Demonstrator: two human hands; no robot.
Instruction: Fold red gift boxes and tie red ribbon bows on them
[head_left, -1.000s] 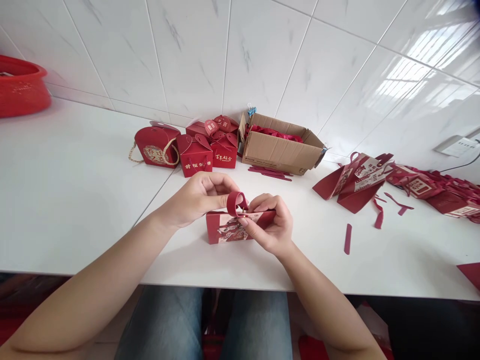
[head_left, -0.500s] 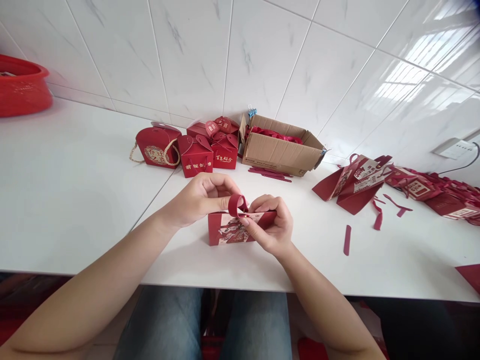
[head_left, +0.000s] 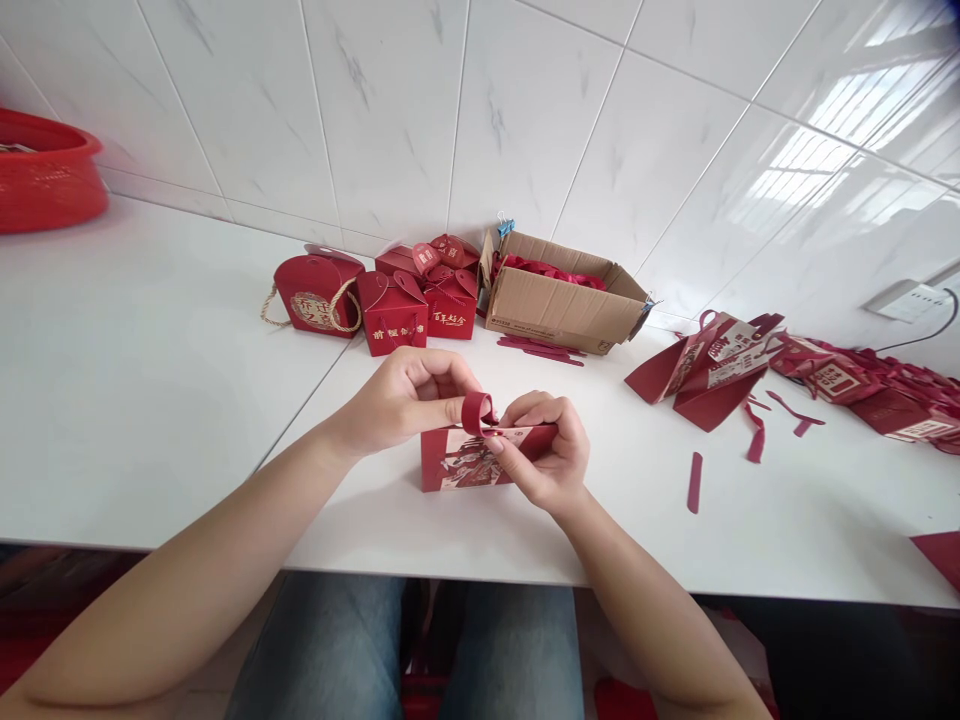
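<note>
Red box [head_left: 466, 465] stands upright on the white table [head_left: 352, 535], on the person's side of the cardboard carton [head_left: 555, 306]. Left hand [head_left: 397, 402] pinches the strap loop [head_left: 472, 413], fingertips partly hidden; right hand [head_left: 553, 455] grips the box's top edge. Best: right thumb firm at strap base, loop untwisted, light pull, no panel creasing.

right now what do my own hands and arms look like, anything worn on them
Your left hand and right hand are bare: no gloves, rings or bracelets show. The forearms are bare too, with no sleeve in view up to the picture's edge.
</note>
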